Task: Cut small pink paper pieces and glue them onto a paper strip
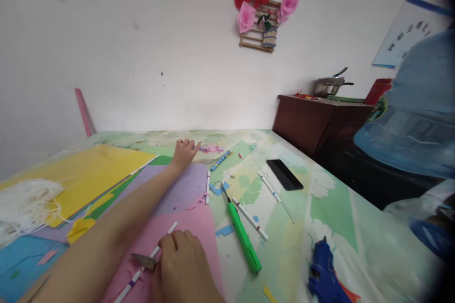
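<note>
Reaching to the far side of the table, my left hand point(185, 153) has its fingers curled down beside small pink and purple pieces point(212, 148); what is under the fingertips is hidden. Nearer to me, my right hand point(186, 265) is closed on a small grey metal tool point(144, 261), whose tip points left. A white stick with a purple band point(132, 283) lies slanted under the tool, over the pink sheet point(204, 227). The stick's upper end shows beyond my right fingers.
A green utility knife point(243, 239), white sticks point(250, 218) and a black phone point(284, 174) lie to the right. A blue glue gun point(325, 272) is at the lower right. White string point(26, 206) and yellow sheets point(88, 170) are at left.
</note>
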### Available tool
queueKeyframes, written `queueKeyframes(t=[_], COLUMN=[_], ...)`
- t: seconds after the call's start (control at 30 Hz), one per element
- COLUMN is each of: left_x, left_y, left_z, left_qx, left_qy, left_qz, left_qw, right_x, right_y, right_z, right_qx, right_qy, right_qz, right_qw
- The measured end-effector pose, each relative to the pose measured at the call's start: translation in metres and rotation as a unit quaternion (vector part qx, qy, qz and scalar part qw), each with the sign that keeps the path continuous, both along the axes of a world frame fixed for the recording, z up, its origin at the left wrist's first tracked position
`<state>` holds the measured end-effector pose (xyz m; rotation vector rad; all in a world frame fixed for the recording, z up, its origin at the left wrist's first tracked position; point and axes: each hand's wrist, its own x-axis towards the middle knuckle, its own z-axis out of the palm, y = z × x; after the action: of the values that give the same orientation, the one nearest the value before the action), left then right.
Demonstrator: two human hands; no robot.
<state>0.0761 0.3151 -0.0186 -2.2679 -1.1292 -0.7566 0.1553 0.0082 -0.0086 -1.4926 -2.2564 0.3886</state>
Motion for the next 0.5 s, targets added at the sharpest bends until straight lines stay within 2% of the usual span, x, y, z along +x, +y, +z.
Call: queueKeyframes(t=[0.13,0.27,0.37,0.5], left_x=[-0.008,-0.012,-0.011,0.001], left_y=[0.0,0.0,-0.001,-0.003], left_z=[0.013,0.017,0.015,0.0], left_qx=[0.028,0.028,0.003,-0.063], left_qy=[0.007,0.001,-0.001,-0.007], left_qz=[-0.004,0.001,0.0,0.006], left_qw=[1.0,1.0,1.0,0.998], right_x=[0.0,0.0,0.0,-0.001], right_y=[0.001,0.001,0.001,0.0], right_z=[-0.003,-0.006,-0.006,-0.005], right_qx=[0.008,0.016,0.021,0.016], right_qy=[0.011,0.012,0.012,0.007], right_qz=[-0.007,-0.011,-0.007,-0.006], right_qw=[1.0,1.0,1.0,1.0])
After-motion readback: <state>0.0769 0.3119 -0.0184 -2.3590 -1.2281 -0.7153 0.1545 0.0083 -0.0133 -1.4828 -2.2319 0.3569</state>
